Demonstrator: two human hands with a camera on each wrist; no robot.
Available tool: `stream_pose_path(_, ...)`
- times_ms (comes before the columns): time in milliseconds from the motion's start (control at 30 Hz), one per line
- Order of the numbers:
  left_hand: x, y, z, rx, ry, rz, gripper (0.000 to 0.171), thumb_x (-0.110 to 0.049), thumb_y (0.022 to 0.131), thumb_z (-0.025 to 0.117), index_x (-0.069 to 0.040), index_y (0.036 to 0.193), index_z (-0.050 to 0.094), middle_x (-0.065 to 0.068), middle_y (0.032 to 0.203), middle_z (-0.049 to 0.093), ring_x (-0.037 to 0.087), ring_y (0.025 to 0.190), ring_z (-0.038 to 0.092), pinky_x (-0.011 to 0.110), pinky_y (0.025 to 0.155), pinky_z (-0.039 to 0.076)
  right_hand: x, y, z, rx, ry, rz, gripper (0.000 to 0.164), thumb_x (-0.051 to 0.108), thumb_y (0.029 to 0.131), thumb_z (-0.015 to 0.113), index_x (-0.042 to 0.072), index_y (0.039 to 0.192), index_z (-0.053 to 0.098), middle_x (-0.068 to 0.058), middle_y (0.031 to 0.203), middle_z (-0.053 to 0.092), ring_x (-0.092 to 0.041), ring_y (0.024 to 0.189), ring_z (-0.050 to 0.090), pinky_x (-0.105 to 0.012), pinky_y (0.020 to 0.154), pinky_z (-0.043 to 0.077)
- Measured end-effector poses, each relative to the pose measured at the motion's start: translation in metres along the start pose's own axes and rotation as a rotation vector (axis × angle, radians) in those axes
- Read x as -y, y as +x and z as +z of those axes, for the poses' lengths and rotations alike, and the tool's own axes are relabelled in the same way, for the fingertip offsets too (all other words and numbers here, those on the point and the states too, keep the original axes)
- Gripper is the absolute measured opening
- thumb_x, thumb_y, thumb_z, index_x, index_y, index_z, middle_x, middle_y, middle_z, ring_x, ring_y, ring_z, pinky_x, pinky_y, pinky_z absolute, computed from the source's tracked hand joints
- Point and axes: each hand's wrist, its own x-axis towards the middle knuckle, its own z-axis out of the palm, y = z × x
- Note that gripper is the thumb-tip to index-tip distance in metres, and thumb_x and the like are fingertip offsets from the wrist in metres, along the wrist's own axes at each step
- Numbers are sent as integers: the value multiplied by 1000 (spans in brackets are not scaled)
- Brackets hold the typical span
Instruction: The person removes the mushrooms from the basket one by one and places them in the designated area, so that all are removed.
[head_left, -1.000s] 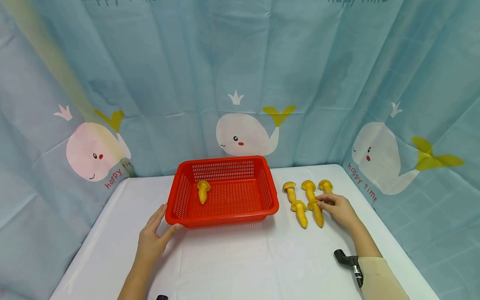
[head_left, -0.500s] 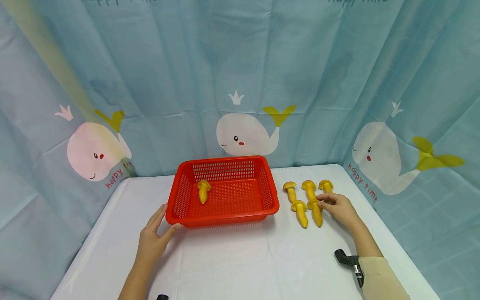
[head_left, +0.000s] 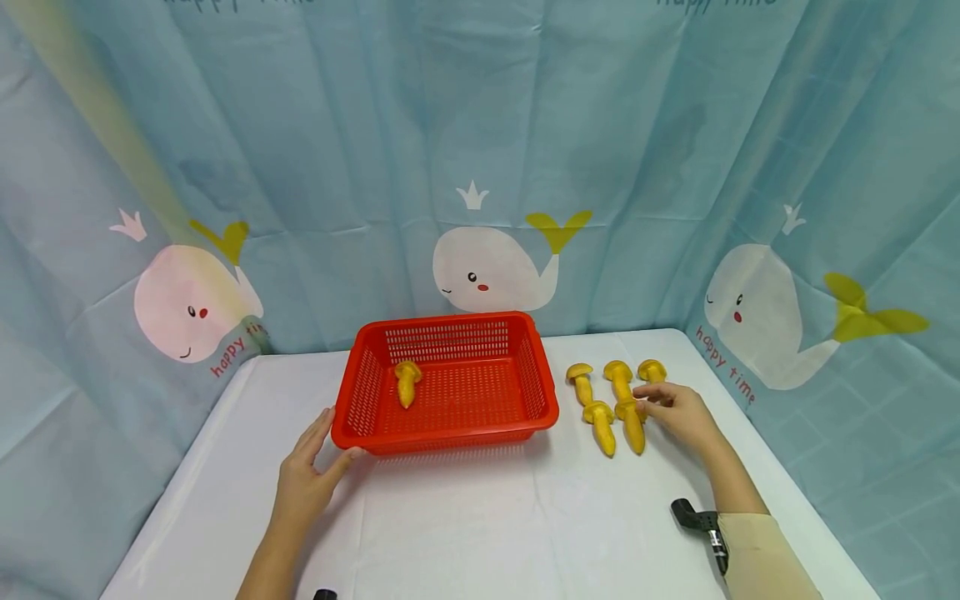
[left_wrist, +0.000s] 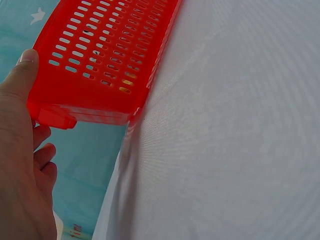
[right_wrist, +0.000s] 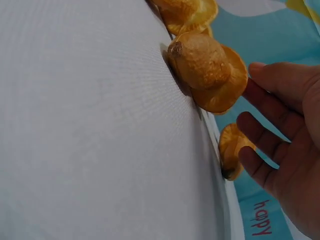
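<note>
In the head view, a yellow mushroom (head_left: 633, 429) lies on the white table, its cap against the stem of another mushroom (head_left: 618, 377). My right hand (head_left: 678, 415) is just right of the cap; in the right wrist view its thumb tip reaches the cap edge (right_wrist: 235, 75) and the other fingers are spread loosely. On the left, my left hand (head_left: 303, 479) holds the near left corner of a red slotted basket (head_left: 442, 440). The left wrist view shows the thumb (left_wrist: 27, 67) on the rim and the fingers around the corner. One mushroom (head_left: 407, 383) lies inside the basket.
Beside the basket lie more yellow mushrooms: one in front (head_left: 602, 433), one behind it (head_left: 581, 382) and one at the back right (head_left: 652, 372), partly hidden by my hand. A blue whale-print curtain (head_left: 630, 250) surrounds the table's back and sides.
My right hand has eased slightly up and right, away from the front right mushroom, whose stem tip shifted a little left early on. My left hand and the basket have stayed put.
</note>
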Motion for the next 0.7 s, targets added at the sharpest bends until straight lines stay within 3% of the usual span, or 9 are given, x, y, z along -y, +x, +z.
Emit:
stream_pose_path(133,2,0,1,-6,-2,6,89,-19,78,91,-30,155,46,7,156,50,31,144,47,-1,102,27,1,0,-2,-8,-6,-12,32,34,98,70,11,121,73,-11,116,72,-24,91,58,-22,71,53)
stream_pose_path(367,3,0,1,-9,-6,17,86,-19,78,91,-17,153,51,8,155,51,32,144,47,-2,102,27,13,-2,-7,-28,-3,-19,33,34,99,69,12,123,73,-11,121,70,-27,99,60,-23,78,54)
stream_pose_path(700,-1,-1,0,-17,-10,38,89,-15,76,92,-21,154,49,8,155,51,31,143,47,-1,103,27,45,-9,-10,-66,0,-80,31,35,99,70,12,119,74,-11,122,72,-27,105,61,-39,93,50)
